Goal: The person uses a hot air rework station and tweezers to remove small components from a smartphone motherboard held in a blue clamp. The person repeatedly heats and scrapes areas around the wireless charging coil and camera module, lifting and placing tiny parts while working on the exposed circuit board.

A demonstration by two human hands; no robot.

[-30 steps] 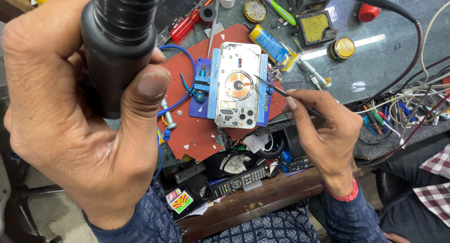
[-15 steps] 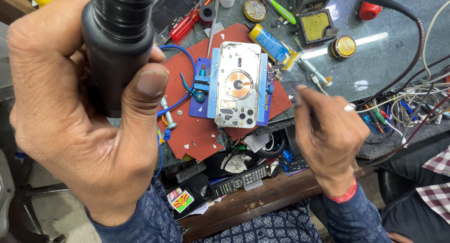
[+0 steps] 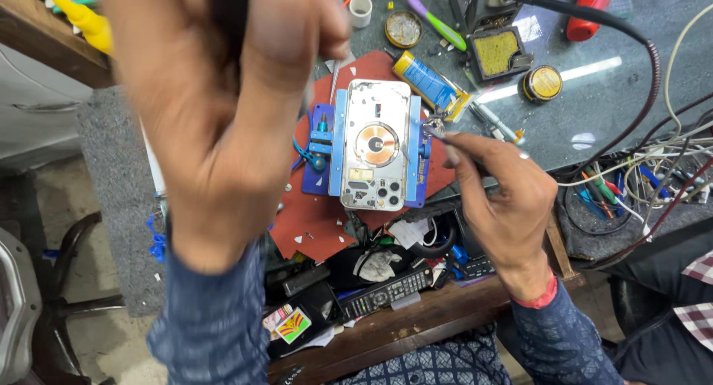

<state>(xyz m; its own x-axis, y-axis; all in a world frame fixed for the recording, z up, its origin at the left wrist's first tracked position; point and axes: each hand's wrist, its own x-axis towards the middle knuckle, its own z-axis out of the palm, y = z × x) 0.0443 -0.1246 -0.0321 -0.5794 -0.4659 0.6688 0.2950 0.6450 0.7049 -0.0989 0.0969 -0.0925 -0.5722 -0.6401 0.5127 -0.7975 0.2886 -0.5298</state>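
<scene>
A blue clamp [image 3: 336, 144] holds the glassless phone back [image 3: 373, 144]; right hand [image 3: 499, 196] fingers pinch tweezers [image 3: 434, 129], left hand [image 3: 215, 103] fingers wrap a black handle [image 3: 226, 14].

A single view is given, taken from the head and aimed steeply down at the desk [image 3: 594, 118]. The left hand [image 3: 215, 118] is held very close to the lens, blurred, filling eleven o'clock. The clamped phone [image 3: 375, 144] is seen near centre, the right hand [image 3: 505, 199] at four o'clock, farther off.
</scene>
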